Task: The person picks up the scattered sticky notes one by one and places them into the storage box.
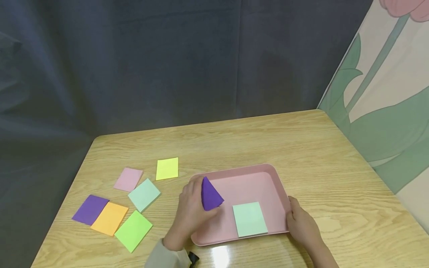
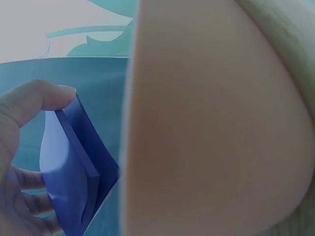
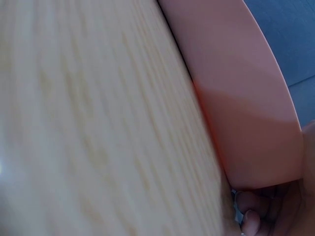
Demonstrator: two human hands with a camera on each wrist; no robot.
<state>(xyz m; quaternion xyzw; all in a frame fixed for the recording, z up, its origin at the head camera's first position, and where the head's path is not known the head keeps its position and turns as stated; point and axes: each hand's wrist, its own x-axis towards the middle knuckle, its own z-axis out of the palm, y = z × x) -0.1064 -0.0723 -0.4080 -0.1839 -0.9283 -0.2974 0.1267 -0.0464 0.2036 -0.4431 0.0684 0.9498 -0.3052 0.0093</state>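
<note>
1. Head view: the left hand (image 1: 189, 213) pinches a purple pad (image 1: 211, 194) between thumb and fingers, above the left part of a pink tray (image 1: 244, 186).
2. Head view: the right hand (image 1: 303, 225) grips the tray's right rim near the near corner; its fingers are partly hidden. A mint pad (image 1: 250, 219) lies in the tray at the near side, right of centre.
3. Head view: on the table (image 1: 335, 167), left of the tray, lie a yellow pad (image 1: 167, 168) at the far side, then pink, mint, purple, orange and green pads (image 1: 133, 230) nearer.
4. Left wrist view: the thumb presses the purple pad's upper edge, with fingers behind; its layers stand slightly apart.
5. Right wrist view: curled fingertips show under the tray's wall; whether they press together, I cannot tell.
</note>
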